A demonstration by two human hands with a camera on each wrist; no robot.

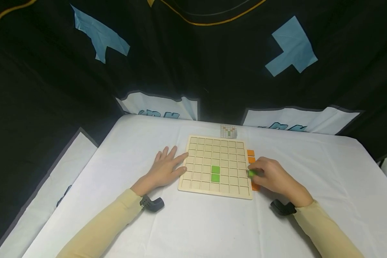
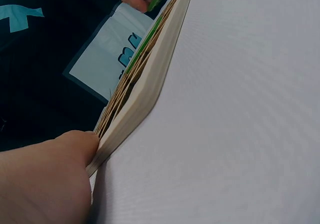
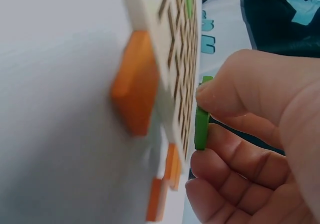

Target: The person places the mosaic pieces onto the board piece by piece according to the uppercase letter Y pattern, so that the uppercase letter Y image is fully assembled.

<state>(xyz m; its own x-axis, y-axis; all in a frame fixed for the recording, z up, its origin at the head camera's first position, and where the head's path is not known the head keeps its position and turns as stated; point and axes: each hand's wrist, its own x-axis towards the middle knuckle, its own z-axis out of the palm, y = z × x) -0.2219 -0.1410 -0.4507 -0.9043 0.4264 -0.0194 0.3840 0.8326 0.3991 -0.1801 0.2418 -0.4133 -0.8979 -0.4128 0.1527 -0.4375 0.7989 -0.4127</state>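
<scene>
a green tile [image 3: 201, 126] is pinched between thumb and fingers by the right grip [image 1: 274, 176], beside the gridded board [image 1: 201, 161], which is set toward the far edge of the table [image 1: 200, 229]; the left grip [image 1: 163, 170] is spread wide, nothing held, its thumb against the board's left edge; two green tiles [image 1: 215, 169] are seated in cells, orange tiles [image 1: 251, 160] laid beside the right edge
</scene>
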